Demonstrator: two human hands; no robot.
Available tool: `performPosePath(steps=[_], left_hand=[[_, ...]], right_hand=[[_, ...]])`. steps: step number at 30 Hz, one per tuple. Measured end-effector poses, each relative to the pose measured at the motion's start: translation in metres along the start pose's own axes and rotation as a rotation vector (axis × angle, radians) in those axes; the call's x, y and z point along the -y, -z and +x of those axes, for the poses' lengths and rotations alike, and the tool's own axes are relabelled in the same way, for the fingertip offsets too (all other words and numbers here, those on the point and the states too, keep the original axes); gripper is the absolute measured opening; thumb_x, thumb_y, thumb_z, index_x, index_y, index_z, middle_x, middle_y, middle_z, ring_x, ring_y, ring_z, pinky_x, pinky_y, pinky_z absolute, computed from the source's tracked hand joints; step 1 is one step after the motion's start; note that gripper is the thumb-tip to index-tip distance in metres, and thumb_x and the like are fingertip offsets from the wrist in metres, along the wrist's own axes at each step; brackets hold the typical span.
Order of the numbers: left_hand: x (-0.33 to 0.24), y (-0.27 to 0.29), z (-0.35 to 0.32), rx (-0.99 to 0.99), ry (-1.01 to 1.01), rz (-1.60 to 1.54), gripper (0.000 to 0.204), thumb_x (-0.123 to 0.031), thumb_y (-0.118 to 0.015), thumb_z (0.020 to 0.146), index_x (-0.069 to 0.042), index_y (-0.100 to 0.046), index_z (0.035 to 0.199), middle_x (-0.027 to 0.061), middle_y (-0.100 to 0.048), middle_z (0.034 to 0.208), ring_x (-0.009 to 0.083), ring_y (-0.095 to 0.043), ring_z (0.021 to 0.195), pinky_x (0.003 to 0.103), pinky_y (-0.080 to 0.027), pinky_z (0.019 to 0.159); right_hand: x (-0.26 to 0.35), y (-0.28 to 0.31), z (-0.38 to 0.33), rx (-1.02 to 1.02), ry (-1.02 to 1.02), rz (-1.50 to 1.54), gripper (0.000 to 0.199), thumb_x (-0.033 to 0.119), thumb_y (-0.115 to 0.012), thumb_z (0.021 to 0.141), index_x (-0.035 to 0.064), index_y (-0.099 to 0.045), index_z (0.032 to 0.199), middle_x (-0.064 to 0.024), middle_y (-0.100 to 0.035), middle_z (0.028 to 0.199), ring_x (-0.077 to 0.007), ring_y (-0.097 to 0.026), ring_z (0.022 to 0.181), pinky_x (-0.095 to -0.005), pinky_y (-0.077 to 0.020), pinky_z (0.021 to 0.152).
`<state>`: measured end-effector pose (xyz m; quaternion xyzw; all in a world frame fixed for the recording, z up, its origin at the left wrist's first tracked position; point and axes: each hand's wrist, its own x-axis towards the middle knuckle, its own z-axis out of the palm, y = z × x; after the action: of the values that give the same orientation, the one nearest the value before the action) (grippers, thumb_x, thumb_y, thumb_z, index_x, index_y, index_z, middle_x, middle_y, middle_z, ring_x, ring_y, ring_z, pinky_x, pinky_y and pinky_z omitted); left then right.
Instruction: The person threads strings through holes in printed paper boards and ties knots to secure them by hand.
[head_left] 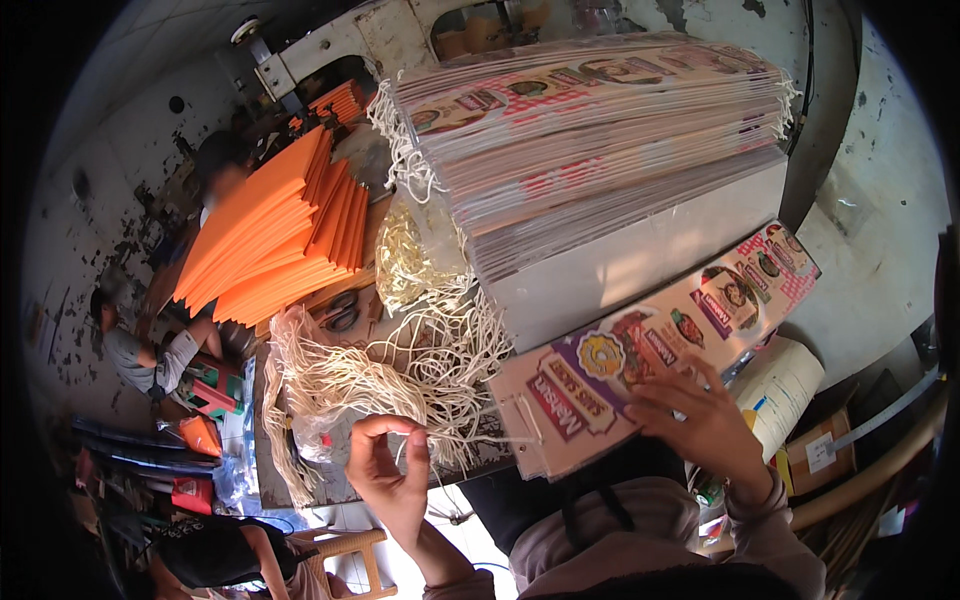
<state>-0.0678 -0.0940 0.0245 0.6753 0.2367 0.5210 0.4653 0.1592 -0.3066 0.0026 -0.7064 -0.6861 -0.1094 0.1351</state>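
1. The left hand (pixel 390 470) pinches a thin white cord (pixel 470 438) between thumb and fingers, near a loose heap of cords (pixel 390 370) on the counter (pixel 300 490).
2. The right hand (pixel 700 420) lies flat, fingers spread, on a printed paper bag (pixel 640 360) beside a tall stack of bags (pixel 600 150).

Layout, head view: work surface with stacks, cords and bags.

Tall stack of flat printed bags (pixel 600 130) at centre back. One flat bag (pixel 650 360) lies in front of it, right hand (pixel 700 420) on its near end. Heap of cords (pixel 400 370) left of that bag; left hand (pixel 390 470) at the heap's near edge, pinching a cord. Stack of plain sheets (pixel 270 235) behind and left of the heap. Scissors (pixel 342 312) between sheets and cords.
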Motion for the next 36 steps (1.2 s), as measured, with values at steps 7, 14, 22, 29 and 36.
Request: performPosePath(steps=[7, 14, 22, 29, 36], left_hand=[[0.014, -0.008, 0.005, -0.034, 0.026, 0.067, 0.014, 0.006, -0.061, 0.076, 0.001, -0.051, 0.085, 0.0038, -0.053, 0.077, 0.0083, -0.049, 0.072, 0.02, -0.04, 0.07], [0.021, 0.001, -0.002, -0.122, -0.011, -0.008, 0.016, 0.006, -0.06, 0.075, 0.0, -0.049, 0.085, 0.0045, -0.052, 0.076, 0.0094, -0.049, 0.07, 0.02, -0.04, 0.067], [0.021, 0.008, 0.002, -0.218, -0.088, -0.073, 0.014, -0.001, -0.06, 0.078, -0.001, -0.047, 0.084, 0.0049, -0.051, 0.074, 0.0086, -0.048, 0.063, 0.02, -0.04, 0.061], [0.03, 0.004, 0.009, -0.071, 0.068, 0.117, 0.017, 0.003, -0.063, 0.075, 0.0, -0.052, 0.088, 0.0073, -0.056, 0.081, 0.0136, -0.054, 0.075, 0.024, -0.043, 0.072], [0.012, -0.019, 0.004, 0.241, -0.092, 0.721, 0.051, -0.013, -0.07, 0.071, -0.004, -0.047, 0.115, 0.0168, -0.045, 0.124, 0.0334, -0.049, 0.11, 0.038, -0.042, 0.089]], right_hand=[[-0.014, 0.022, 0.023, -0.031, -0.228, -0.026, 0.055, 0.034, -0.07, 0.065, 0.0124, -0.052, 0.113, -0.007, -0.05, 0.116, -0.0248, -0.046, 0.112, -0.0454, -0.0303, 0.095], [-0.016, -0.012, 0.003, 0.202, -0.221, 0.062, 0.069, 0.051, -0.063, 0.069, 0.0092, -0.046, 0.121, -0.0135, -0.041, 0.128, -0.0291, -0.034, 0.124, -0.0519, -0.028, 0.097], [-0.022, 0.014, -0.002, 0.129, -0.133, 0.006, 0.051, 0.027, -0.068, 0.068, 0.0087, -0.053, 0.113, -0.0102, -0.052, 0.118, -0.0256, -0.045, 0.115, -0.044, -0.0359, 0.093], [-0.06, 0.039, 0.04, -0.272, -0.205, -0.153, 0.017, 0.004, -0.06, 0.072, 0.005, -0.06, 0.089, -0.0078, -0.059, 0.093, -0.0253, -0.054, 0.093, -0.0392, -0.0402, 0.087], [-0.087, 0.009, 0.095, -0.478, -0.25, -0.243, 0.027, 0.003, -0.063, 0.07, 0.003, -0.056, 0.097, -0.0121, -0.05, 0.105, -0.0293, -0.05, 0.095, -0.0404, -0.0406, 0.082]])
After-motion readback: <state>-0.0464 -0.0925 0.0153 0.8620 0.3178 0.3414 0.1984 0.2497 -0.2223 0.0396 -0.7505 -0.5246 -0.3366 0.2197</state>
